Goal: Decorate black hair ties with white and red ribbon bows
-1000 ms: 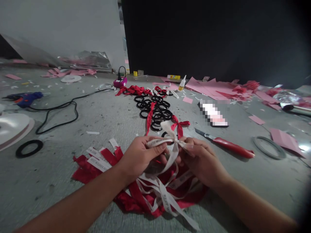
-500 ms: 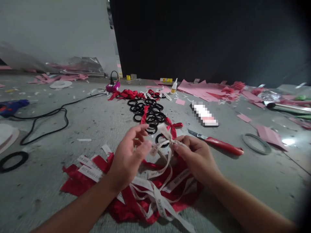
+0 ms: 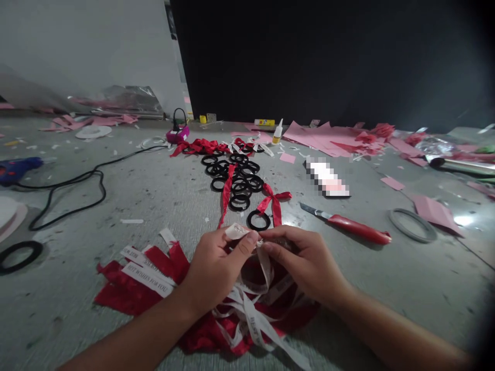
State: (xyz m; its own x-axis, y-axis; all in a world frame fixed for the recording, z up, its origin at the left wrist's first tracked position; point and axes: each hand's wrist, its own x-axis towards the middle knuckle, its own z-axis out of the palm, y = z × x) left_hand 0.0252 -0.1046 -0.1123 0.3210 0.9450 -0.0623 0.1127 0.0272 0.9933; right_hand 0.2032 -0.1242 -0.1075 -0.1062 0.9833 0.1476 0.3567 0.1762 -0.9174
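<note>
My left hand (image 3: 222, 263) pinches a white printed ribbon (image 3: 235, 232) between thumb and fingers. Right beside it, my right hand (image 3: 301, 255) grips the same ribbon near its knot, and the fingertips of both hands nearly meet. Below the hands lies a heap of red ribbon (image 3: 158, 263) and white printed strips (image 3: 149, 279). Just beyond the fingers are a single black ring (image 3: 259, 220) and a red bow (image 3: 274, 198). Farther back, several black rings (image 3: 240, 185) form a pile with a red ribbon strip (image 3: 228, 188) across it.
A red-handled knife (image 3: 359, 229) lies to the right, blade pointing left, near a phone (image 3: 328, 178) and a grey ring (image 3: 413, 225). A glue bottle (image 3: 277, 132) stands behind. At left are a blue glue gun (image 3: 19, 169), its black cable and another black ring (image 3: 20, 257).
My left hand has moved right and down and closed on the white ribbon. My right hand has lowered slightly with it, and the single black ring now shows fully.
</note>
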